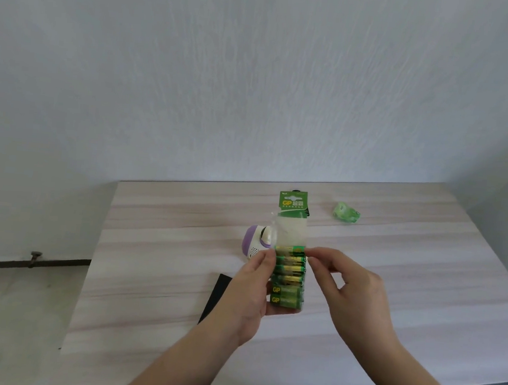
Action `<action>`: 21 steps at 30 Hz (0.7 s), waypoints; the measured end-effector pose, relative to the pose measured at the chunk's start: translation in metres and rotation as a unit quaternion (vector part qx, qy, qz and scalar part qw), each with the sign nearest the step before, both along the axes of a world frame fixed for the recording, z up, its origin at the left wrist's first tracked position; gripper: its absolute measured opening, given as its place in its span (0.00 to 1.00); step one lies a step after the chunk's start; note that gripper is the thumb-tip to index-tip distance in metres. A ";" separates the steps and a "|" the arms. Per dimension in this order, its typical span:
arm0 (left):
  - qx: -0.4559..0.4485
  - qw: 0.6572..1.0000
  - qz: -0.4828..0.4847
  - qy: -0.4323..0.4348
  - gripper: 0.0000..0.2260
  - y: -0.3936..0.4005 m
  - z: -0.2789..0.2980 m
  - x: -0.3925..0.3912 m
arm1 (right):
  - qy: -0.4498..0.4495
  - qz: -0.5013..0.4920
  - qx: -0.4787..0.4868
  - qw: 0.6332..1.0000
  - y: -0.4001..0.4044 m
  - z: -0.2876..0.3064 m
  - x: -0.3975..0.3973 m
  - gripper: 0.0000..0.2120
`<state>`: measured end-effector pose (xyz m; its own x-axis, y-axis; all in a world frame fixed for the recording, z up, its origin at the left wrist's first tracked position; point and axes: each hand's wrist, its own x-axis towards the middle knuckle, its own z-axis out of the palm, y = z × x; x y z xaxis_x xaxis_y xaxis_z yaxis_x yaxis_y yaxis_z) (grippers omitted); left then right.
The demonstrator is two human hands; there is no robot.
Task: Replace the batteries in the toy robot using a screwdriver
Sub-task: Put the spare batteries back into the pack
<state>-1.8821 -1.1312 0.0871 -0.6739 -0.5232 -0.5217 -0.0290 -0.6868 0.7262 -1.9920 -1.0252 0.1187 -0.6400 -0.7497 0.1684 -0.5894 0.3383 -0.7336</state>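
One battery pack is in view, and six batteries show in it, stacked one above another. There is one toy robot, one crumpled green wrapper, one flat black thing, one bench and two hands: left hand, right hand.

Soft daylight, slight blur (edges warped).

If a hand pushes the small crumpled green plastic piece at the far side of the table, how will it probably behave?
The crumpled green plastic wrapper looks thin and empty, so it is probably very light and would slide easily on the smooth pale wooden table. Its irregular, creased shape suggests it would deform rather than roll.
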 end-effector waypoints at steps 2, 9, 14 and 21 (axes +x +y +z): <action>-0.018 1.000 0.000 -0.001 0.11 -0.002 -0.001 0.003 | -0.001 0.006 0.004 1.000 0.000 -0.003 0.007 0.09; -0.077 0.995 0.025 -0.052 0.10 -0.009 -0.004 0.007 | -0.036 0.005 0.008 0.999 -0.006 -0.003 0.024 0.08; -0.090 0.993 0.052 -0.056 0.09 -0.009 -0.003 0.011 | -0.159 -0.048 -0.030 0.986 -0.014 -0.009 0.025 0.07; -0.125 0.987 0.080 -0.065 0.06 -0.003 -0.006 0.016 | -0.199 -0.016 0.004 0.980 -0.033 -0.020 0.046 0.12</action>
